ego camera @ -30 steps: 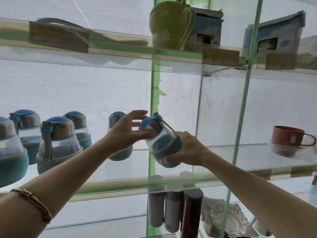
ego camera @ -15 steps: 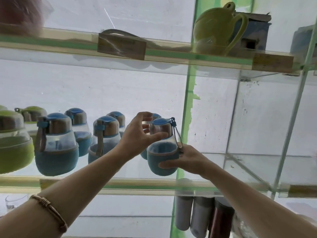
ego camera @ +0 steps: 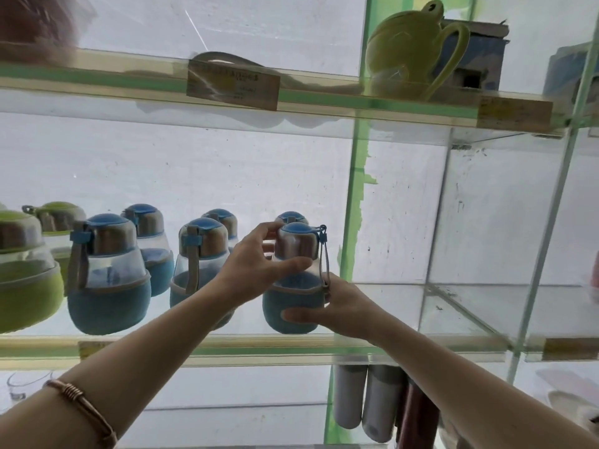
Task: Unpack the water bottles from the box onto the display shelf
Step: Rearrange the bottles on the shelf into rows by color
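Note:
A blue water bottle [ego camera: 296, 304] with a clear middle, grey collar and blue cap stands upright on the glass display shelf [ego camera: 421, 343], at the right end of a row. My left hand [ego camera: 259, 264] grips its neck from the left, thumb across the front. My right hand [ego camera: 337, 306] holds its blue base from the right, next to the hanging strap. Several more blue bottles [ego camera: 108, 280] stand to the left on the same shelf, with green bottles [ego camera: 26, 280] at the far left. The box is not in view.
A green vertical post [ego camera: 351, 205] rises just right of the held bottle. The shelf above carries a green jug [ego camera: 411, 50], a cardboard box [ego camera: 473, 56] and price tags. Slim flasks [ego camera: 366, 400] stand on the shelf below.
The bottle went from tilted in the air to upright and lower, at the shelf surface. Both hands stayed on it, and the view swung left, bringing more bottles into sight.

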`<state>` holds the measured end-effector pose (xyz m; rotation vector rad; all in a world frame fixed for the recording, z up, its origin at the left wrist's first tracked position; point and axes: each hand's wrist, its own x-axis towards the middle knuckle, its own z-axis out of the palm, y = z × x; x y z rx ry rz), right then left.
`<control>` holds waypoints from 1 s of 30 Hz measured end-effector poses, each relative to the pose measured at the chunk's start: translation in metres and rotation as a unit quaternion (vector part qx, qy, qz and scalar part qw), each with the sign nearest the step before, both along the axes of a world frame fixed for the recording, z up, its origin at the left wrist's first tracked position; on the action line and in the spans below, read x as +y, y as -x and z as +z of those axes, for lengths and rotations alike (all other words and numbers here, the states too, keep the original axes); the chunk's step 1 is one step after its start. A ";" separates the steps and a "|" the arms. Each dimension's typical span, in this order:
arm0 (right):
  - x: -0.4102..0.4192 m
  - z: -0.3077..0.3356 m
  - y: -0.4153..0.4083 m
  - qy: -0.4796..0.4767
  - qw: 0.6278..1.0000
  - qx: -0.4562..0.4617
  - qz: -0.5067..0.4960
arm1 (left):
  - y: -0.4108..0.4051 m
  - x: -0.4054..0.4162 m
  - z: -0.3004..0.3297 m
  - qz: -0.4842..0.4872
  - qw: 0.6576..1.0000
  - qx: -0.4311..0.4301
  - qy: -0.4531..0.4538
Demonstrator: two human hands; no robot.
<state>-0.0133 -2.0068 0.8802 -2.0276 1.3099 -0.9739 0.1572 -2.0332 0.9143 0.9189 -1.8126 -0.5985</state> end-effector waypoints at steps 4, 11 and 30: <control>0.002 0.002 0.007 -0.040 0.998 -0.006 -0.040 | -0.004 0.003 0.000 0.022 0.999 -0.036 0.011; 0.026 0.002 -0.005 0.021 0.986 0.076 -0.146 | 0.013 0.022 0.004 0.030 0.998 -0.005 -0.058; 0.024 0.002 -0.016 0.032 0.996 0.000 -0.088 | -0.012 0.015 0.001 -0.059 0.996 -0.008 -0.061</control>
